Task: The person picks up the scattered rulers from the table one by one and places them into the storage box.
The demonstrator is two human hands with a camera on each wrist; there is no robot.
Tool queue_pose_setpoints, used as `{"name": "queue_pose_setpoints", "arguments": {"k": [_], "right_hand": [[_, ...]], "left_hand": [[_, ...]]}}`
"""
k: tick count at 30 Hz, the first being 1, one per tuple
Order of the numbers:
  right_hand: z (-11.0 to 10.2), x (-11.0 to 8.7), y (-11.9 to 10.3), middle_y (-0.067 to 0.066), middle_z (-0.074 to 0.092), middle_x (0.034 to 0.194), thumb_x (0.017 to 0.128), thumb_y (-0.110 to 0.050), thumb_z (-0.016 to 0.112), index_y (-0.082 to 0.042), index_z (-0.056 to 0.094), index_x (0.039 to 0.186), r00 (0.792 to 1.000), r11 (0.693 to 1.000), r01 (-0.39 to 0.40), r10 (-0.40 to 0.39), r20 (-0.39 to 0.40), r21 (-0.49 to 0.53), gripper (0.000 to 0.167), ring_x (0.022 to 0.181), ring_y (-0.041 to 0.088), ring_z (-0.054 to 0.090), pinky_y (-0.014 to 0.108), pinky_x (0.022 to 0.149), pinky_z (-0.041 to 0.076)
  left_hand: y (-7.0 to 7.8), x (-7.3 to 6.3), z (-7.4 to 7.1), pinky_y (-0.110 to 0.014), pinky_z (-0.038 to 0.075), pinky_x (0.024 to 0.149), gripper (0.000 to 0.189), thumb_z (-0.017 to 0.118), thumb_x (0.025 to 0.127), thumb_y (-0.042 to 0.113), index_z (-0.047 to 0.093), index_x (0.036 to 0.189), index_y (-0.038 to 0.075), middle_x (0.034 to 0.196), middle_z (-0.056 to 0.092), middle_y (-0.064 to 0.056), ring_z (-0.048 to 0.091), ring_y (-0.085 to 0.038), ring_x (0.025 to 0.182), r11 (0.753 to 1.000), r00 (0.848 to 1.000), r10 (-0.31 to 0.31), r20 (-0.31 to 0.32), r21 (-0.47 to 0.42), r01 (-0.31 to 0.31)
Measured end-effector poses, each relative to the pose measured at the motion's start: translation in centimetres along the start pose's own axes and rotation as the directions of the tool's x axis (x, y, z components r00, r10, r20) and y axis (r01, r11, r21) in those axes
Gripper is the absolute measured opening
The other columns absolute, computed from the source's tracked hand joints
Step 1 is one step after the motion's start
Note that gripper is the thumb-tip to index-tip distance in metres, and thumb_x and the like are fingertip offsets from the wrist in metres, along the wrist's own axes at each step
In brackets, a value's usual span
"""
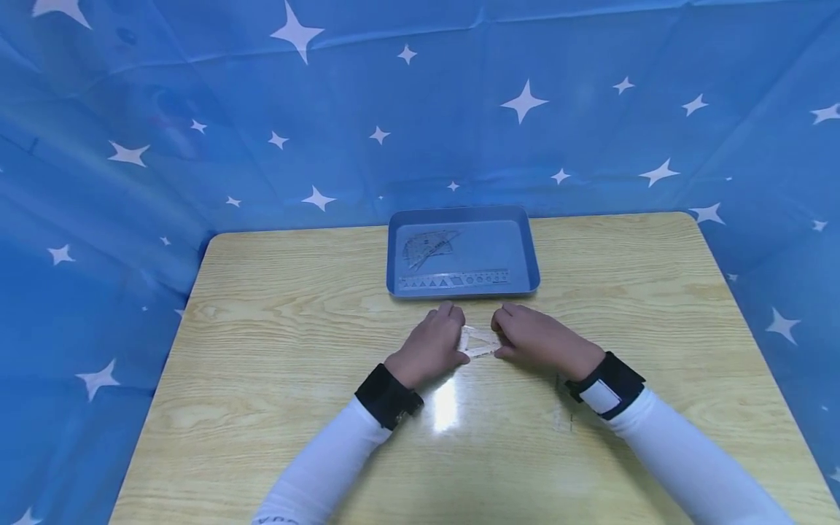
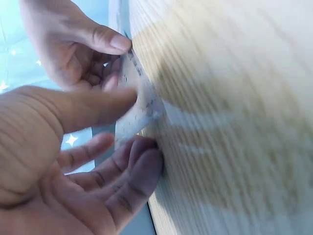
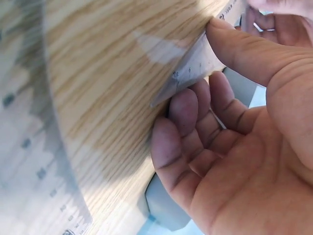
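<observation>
A small clear triangle ruler lies low over the wooden table, just in front of a blue tray. My left hand pinches its left end, with the thumb on top and the fingers curled beneath the ruler. My right hand pinches the right end. In the right wrist view its thumb presses the ruler's edge and the fingers curl under it. The other hand shows at the top of the left wrist view.
The tray holds a long stencil ruler along its near side and a pile of clear rulers at its back left. A faint, clear ruler-like strip lies on the table by my right wrist. Blue star-print cloth surrounds the table.
</observation>
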State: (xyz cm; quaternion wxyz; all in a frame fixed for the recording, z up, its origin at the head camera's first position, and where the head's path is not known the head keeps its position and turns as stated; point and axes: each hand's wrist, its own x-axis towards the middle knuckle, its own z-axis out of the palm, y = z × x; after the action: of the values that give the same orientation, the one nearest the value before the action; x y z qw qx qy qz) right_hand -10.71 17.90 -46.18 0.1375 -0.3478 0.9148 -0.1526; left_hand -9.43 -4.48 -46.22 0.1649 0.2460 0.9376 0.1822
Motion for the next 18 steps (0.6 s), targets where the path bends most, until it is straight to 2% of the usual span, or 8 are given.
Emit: {"name": "queue_pose_setpoints", "arguments": {"k": [4, 9, 13, 18], "right_hand": [[-0.25, -0.31, -0.06, 0.001, 0.053, 0.086, 0.092, -0.019, 0.08, -0.006, 0.059, 0.098, 0.998, 0.999, -0.041, 0.04, 0.057, 0.022, 0.026, 0.077, 0.013, 0.049, 0.031, 0.07, 0.049], [-0.22, -0.35, 0.03, 0.002, 0.054, 0.088, 0.093, -0.018, 0.078, -0.006, 0.058, 0.098, 0.994, 0.996, -0.071, 0.066, 0.086, 0.054, 0.023, 0.079, 0.014, 0.051, 0.033, 0.073, 0.051], [-0.23, -0.33, 0.05, 0.002, 0.054, 0.088, 0.092, -0.016, 0.078, -0.007, 0.057, 0.098, 0.994, 0.994, -0.077, 0.071, 0.081, 0.076, 0.024, 0.079, 0.015, 0.052, 0.034, 0.073, 0.05], [-0.33, -0.39, -0.08, 0.001, 0.054, 0.086, 0.091, -0.013, 0.078, -0.007, 0.055, 0.097, 0.997, 0.994, -0.057, 0.052, 0.056, 0.093, 0.025, 0.077, 0.015, 0.051, 0.034, 0.071, 0.049]], "left_hand": [[-0.12, -0.04, -0.33, -0.034, 0.051, 0.09, 0.058, 0.091, 0.08, 0.024, 0.054, 0.119, 0.001, 0.112, 0.05, -0.008, 0.053, -0.022, 0.098, 0.996, 0.999, -0.026, 0.023, -0.08, 0.028], [-0.02, -0.01, 0.0, -0.035, 0.051, 0.093, 0.06, 0.089, 0.081, 0.016, 0.049, 0.124, 0.002, 0.116, 0.05, -0.01, 0.054, -0.022, 0.103, 0.985, 1.0, -0.02, 0.013, -0.173, 0.022], [0.22, -0.26, 0.27, -0.034, 0.053, 0.094, 0.052, 0.079, 0.087, 0.007, 0.049, 0.129, 0.003, 0.119, 0.056, -0.011, 0.059, -0.022, 0.107, 0.974, 1.0, 0.021, -0.022, -0.226, -0.026], [0.34, -0.72, 0.18, -0.032, 0.055, 0.082, 0.03, 0.058, 0.096, -0.005, 0.057, 0.123, 0.006, 0.109, 0.061, -0.009, 0.061, -0.019, 0.095, 0.967, 0.991, 0.073, -0.111, -0.237, -0.098]]}}
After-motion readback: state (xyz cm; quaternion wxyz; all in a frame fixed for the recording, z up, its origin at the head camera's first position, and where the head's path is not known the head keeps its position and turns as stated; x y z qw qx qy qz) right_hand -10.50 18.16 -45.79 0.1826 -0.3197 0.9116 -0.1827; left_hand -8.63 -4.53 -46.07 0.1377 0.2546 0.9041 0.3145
